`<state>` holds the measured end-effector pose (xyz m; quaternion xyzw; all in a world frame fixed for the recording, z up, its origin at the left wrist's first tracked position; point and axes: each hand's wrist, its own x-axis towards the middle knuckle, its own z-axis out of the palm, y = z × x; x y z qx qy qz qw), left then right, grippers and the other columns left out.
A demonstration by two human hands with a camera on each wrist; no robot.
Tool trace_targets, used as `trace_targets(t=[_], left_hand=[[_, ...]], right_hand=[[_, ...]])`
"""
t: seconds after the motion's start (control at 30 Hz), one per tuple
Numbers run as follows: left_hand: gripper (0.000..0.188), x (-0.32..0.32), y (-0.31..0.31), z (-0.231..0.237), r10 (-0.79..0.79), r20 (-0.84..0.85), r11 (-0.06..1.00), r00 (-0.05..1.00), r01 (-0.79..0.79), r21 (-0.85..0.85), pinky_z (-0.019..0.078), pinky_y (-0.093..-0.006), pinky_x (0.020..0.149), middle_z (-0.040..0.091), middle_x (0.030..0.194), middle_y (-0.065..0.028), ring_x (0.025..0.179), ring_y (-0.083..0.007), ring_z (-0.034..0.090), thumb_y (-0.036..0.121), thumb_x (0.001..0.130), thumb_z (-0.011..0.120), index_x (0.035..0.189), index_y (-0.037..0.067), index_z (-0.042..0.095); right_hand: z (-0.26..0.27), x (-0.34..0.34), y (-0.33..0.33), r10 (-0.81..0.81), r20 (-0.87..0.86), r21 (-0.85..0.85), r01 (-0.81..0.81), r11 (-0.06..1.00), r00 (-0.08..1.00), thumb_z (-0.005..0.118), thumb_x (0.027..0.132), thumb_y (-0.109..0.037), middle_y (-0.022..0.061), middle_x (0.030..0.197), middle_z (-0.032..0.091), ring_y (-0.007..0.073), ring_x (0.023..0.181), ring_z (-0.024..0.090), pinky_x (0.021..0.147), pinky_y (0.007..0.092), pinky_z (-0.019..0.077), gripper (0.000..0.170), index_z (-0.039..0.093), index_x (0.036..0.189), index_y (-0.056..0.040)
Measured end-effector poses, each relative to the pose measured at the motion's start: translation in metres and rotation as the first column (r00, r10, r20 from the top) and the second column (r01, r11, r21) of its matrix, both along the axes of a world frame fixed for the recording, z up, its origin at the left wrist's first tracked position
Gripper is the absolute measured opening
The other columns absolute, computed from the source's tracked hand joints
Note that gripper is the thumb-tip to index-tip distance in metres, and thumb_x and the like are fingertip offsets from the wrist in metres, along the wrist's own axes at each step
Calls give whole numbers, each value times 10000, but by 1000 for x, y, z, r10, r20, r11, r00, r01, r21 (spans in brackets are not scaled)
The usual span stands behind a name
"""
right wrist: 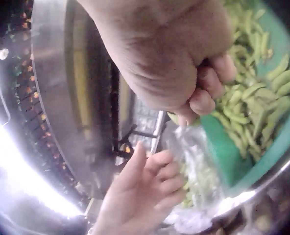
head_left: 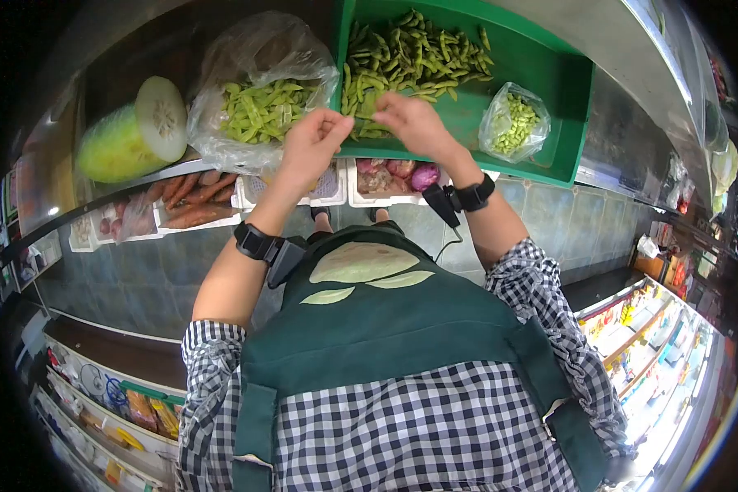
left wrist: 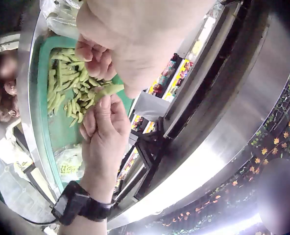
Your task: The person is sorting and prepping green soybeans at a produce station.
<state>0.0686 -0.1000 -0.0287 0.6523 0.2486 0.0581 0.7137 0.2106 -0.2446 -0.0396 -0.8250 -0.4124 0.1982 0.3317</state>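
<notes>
A green pod (left wrist: pixel 109 91) is pinched between the thumb and fingers of my right hand (head_left: pixel 420 127), above the near side of the green crate (head_left: pixel 544 164). Beside it, to the left, my left hand (head_left: pixel 312 146) hovers with loosely curled fingers. In the right wrist view, the left hand (right wrist: pixel 142 193) shows nothing in its grasp and a gap separates it from the right hand (right wrist: pixel 169 58). Whether the left fingertips touch the pod's tip is unclear. Many pods (head_left: pixel 418 57) lie in the crate. Opened green pods (head_left: pixel 262 111) fill a clear plastic bag (head_left: pixel 213 148) left of it.
A small clear bag of shelled beans (head_left: pixel 514 123) sits at the crate's right end. A cut winter melon (head_left: pixel 119 143) lies far left. Below the counter edge are boxes of carrots (head_left: pixel 197 215) and onions (head_left: pixel 425 176). Stocked shelves (head_left: pixel 644 320) stand behind at the right.
</notes>
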Motion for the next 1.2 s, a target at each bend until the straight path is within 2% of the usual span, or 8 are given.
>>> trace_targets(t=[0.2, 0.27, 0.43, 0.77, 1.0, 1.1, 1.17, 1.2], left_hand=[[222, 0, 11, 2, -104, -70, 981, 992, 90, -172, 276, -195, 450, 457, 608, 42, 512, -44, 380, 225, 896, 553, 760, 53, 524], [223, -4, 12, 13, -30, -42, 950, 999, 15, -311, 239, -185, 431, 433, 593, 47, 479, -44, 347, 233, 903, 540, 751, 74, 507], [173, -19, 16, 20, -8, 113, 854, 994, 66, -516, 295, -213, 490, 443, 644, -2, 546, -77, 376, 150, 897, 483, 751, 63, 453], [121, -33, 27, 23, -57, 150, 931, 987, 106, -348, 305, -214, 499, 471, 688, -20, 555, -74, 361, 101, 860, 406, 756, 53, 444], [124, -30, 20, 20, 187, 99, 881, 977, -122, -457, 289, -227, 468, 449, 630, -17, 515, -84, 356, 72, 797, 392, 694, 47, 457], [120, -26, 20, 16, 294, 113, 815, 949, -187, -548, 271, -224, 442, 439, 593, -13, 483, -79, 345, 47, 765, 413, 655, 51, 463], [127, -26, 20, 18, 355, 128, 783, 926, -219, -582, 257, -216, 421, 446, 576, -13, 460, -67, 335, 36, 750, 426, 633, 56, 469], [129, -26, 21, 19, 363, 115, 792, 925, -241, -561, 250, -216, 415, 438, 565, -9, 452, -66, 331, 33, 742, 430, 620, 58, 462]], right_hand=[[36, -35, 13, 198, 8, 172, -196, 965, 980, 604, 818, -230, 149, 663, 604, 327, 635, 599, 549, 406, 460, 203, 574, 902, -48], [41, -47, 15, 168, 258, 110, -201, 973, 952, 606, 816, -254, 140, 644, 595, 309, 614, 598, 529, 399, 458, 228, 540, 863, -41], [43, -56, 24, 144, 438, 86, -201, 976, 887, 593, 817, -216, 118, 624, 566, 296, 595, 576, 512, 398, 441, 192, 494, 796, -53], [55, -66, 37, 210, 563, 88, -310, 947, 799, 571, 787, -170, 71, 608, 534, 236, 603, 575, 477, 363, 443, 157, 461, 743, -67], [35, -75, 52, 115, 576, 193, -272, 943, 809, 566, 769, -128, 74, 588, 531, 239, 568, 568, 457, 365, 440, 131, 466, 712, -67], [31, -85, 62, 30, 477, 336, -214, 917, 878, 561, 812, -155, 90, 554, 536, 258, 512, 555, 447, 353, 434, 169, 493, 700, -47], [36, -94, 66, -3, -213, 519, 116, 847, 977, 571, 853, -220, 109, 510, 502, 228, 450, 523, 433, 332, 412, 265, 524, 692, -15], [33, -92, 64, -3, -214, 518, 116, 847, 977, 571, 853, -220, 109, 510, 502, 228, 450, 523, 433, 332, 412, 265, 524, 692, -15]])
